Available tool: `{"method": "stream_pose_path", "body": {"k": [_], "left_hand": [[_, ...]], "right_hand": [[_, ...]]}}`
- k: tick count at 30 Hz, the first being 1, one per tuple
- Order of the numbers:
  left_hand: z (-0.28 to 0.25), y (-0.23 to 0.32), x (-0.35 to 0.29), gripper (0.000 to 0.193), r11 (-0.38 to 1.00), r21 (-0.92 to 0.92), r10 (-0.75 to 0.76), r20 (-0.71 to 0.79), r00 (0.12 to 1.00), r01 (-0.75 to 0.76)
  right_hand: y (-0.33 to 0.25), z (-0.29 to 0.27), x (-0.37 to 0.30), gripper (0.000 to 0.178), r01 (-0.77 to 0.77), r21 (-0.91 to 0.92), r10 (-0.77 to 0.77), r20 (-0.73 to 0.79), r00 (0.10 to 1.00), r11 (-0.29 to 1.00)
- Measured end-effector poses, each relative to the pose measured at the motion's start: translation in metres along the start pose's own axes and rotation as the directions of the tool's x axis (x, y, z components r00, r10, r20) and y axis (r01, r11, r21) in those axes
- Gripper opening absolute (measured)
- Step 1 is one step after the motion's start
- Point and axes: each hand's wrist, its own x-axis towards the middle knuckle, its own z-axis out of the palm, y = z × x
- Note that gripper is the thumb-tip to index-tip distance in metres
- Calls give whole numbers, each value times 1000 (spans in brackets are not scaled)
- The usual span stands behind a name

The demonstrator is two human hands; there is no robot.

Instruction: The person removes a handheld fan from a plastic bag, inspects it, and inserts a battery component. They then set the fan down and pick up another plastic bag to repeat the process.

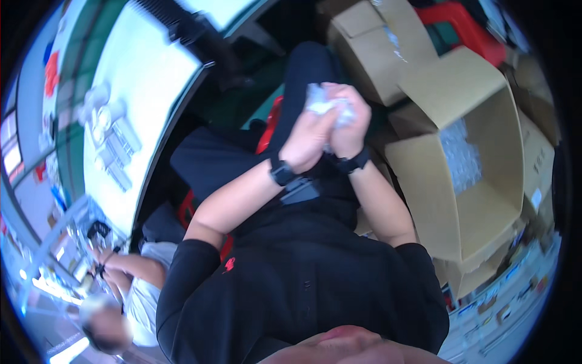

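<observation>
Over my lap, my left hand and my right hand are brought together around a small crumpled piece of whitish, see-through plastic wrapping. Fingers of both hands are closed on it, the right ones curled over its far side. Whether something lies inside the wrapping is hidden. To the right of my hands stands an open cardboard box with its flaps up. Clear bubble wrap shows inside that box.
Another cardboard box stands ahead on the right, near a red plastic stool. On the white table at left lie several white round parts and grey rectangular pieces. A co-worker sits at lower left.
</observation>
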Motion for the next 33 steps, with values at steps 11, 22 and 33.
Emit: {"method": "stream_pose_path", "body": {"k": [11,22,33], "left_hand": [[-38,28,3,26,982,-95,151,-153,977,-166],[-49,5,-41,25,998,-47,29,-47,998,-31],[-85,8,-56,22,997,-42,69,-45,997,-71]], "right_hand": [[-11,19,8,43,318,-429,-51,528,848,846],[-58,-9,-34,68,27,-160,92,687,721,987],[-59,19,-57,66,8,-233,162,703,692,973]]}}
